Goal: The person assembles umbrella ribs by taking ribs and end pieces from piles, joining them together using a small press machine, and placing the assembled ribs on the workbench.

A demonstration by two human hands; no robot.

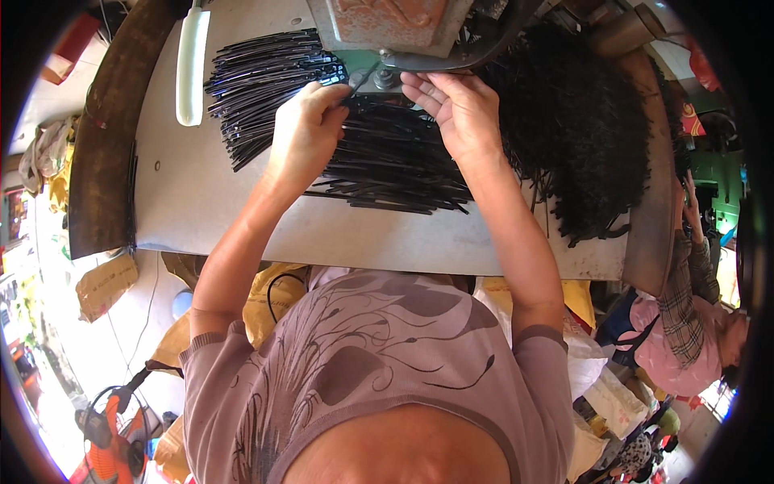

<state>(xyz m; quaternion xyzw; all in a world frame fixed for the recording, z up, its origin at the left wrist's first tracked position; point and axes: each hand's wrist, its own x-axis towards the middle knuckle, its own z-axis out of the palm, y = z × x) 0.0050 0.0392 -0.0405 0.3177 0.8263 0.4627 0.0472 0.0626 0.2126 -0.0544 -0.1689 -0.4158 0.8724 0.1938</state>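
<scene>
My left hand (310, 129) is closed in a pinch on a thin dark strip (363, 82), which slants from the fingertips toward the machine's small round metal fitting (385, 78). Opposite it, my right hand (461, 113) is half turned up under the machine's dark curved lever (500, 50). Its fingers are loosely curled and slightly apart, and nothing shows in them; the lever partly covers its upper edge. Black strips (395, 165) lie in a pile below and between both hands. Another row of glossy black strips (258, 97) fans out left of my left hand.
The machine's worn metal head (391, 24) stands just beyond my hands. A large heap of black strips (576, 129) covers the right of the grey worktable (218, 222). A white lamp (192, 68) hangs at left. Another person (685, 339) is at far right; an orange fan (113, 427) stands lower left.
</scene>
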